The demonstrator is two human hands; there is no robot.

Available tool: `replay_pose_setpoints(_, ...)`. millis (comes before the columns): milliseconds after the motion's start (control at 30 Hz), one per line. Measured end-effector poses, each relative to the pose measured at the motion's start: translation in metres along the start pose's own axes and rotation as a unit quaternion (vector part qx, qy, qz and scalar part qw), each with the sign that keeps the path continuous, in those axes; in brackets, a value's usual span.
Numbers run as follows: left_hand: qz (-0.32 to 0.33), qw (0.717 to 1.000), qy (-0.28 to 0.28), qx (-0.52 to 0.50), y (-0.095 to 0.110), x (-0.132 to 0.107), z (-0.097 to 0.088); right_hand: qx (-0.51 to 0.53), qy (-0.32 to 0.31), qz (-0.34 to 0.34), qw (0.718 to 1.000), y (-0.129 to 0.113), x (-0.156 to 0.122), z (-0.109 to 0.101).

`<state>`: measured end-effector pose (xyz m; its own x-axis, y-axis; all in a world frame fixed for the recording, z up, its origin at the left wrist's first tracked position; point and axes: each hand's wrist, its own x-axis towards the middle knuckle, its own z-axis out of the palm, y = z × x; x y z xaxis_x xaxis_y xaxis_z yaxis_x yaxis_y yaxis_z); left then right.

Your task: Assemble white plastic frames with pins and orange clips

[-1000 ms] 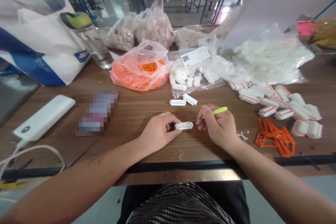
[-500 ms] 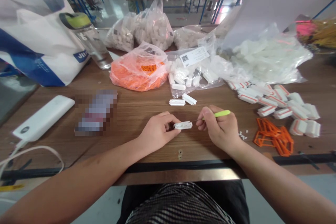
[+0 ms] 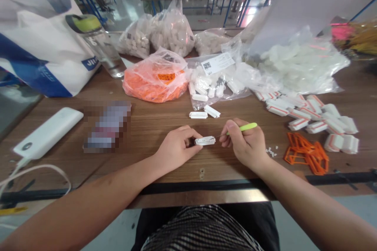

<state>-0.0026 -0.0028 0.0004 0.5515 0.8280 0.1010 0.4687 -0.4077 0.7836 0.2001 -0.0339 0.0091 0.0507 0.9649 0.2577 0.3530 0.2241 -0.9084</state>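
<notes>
My left hand [image 3: 177, 147] pinches a small white plastic part [image 3: 205, 140] at its left end, just above the wooden tabletop [image 3: 141, 168]. It is a narrow oblong piece with fine dark printing on its face. My right hand [image 3: 244, 143] grips a green-handled pick [image 3: 244, 127] between thumb and fingers. The pick's thin metal tip reaches left to the white part's right end.
Two similar white parts [image 3: 198, 115] lie just beyond my hands. Behind them are a clear bag of white parts [image 3: 206, 86] and an orange-filled bag [image 3: 154, 82]. Orange plastic frames [image 3: 306, 153] and stacked white pieces [image 3: 312, 119] lie right; a power bank [image 3: 48, 133] lies left.
Both hands stay at the white part with the pick's tip at its end. The pick's handle has shifted slightly, and the whole view has drifted a little.
</notes>
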Motion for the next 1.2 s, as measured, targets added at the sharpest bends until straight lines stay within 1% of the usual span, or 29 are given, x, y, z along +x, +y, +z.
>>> replay_pose_setpoints(367, 0.001, 1.000, -0.002, 0.002, -0.0001, 0.0004, -0.0001, -0.010, 0.008, -0.001, 1.000, 0.0013, -0.0005, 0.0010)
replay_pose_setpoints(533, 0.005, 1.000, 0.000, 0.006, 0.0005, 0.0005, -0.0004, -0.026, -0.008, 0.003, 1.000, 0.0013, -0.0005, 0.0000)
replay_pose_setpoints(600, 0.004, 1.000, -0.001, 0.004, 0.0004, 0.0005, -0.0002, -0.049, -0.024, -0.015, 0.998, 0.0003, -0.0001, -0.0011)
replay_pose_setpoints(700, -0.002, 1.000, 0.001, -0.004, 0.0000, 0.0005, 0.0007, -0.116, -0.061, -0.072, 0.989, -0.0023, 0.0010, -0.0023)
replay_pose_setpoints(767, -0.005, 1.000, 0.004, -0.009, -0.0002, 0.0005, 0.0012, -0.156, -0.073, -0.102, 0.980, -0.0041, 0.0013, -0.0024)
replay_pose_setpoints(800, -0.005, 1.000, 0.005, -0.009, -0.0003, 0.0006, 0.0013, -0.167, -0.073, -0.107, 0.978, -0.0047, 0.0013, -0.0022)
replay_pose_setpoints(867, -0.003, 1.000, 0.005, -0.008, -0.0001, 0.0005, 0.0012, -0.164, -0.067, -0.102, 0.979, -0.0051, 0.0007, -0.0017)
replay_pose_setpoints(933, 0.000, 1.000, 0.003, -0.006, 0.0002, 0.0004, 0.0007, -0.125, -0.050, -0.081, 0.988, -0.0045, -0.0001, -0.0016)
replay_pose_setpoints(1000, 0.001, 1.000, 0.001, -0.004, 0.0003, 0.0002, 0.0002, -0.070, -0.015, -0.049, 0.996, -0.0033, -0.0003, -0.0020)
replay_pose_setpoints(1067, 0.003, 1.000, -0.001, 0.000, 0.0000, 0.0001, -0.0003, -0.030, 0.019, -0.018, 0.999, -0.0017, 0.0004, -0.0028)
replay_pose_setpoints(1100, 0.005, 1.000, -0.001, 0.002, -0.0003, 0.0000, -0.0004, -0.021, 0.026, -0.009, 0.999, -0.0010, 0.0009, -0.0032)
replay_pose_setpoints(1200, 0.008, 1.000, -0.001, 0.007, -0.0012, -0.0001, -0.0004, -0.015, 0.012, 0.002, 1.000, 0.0011, 0.0023, -0.0038)
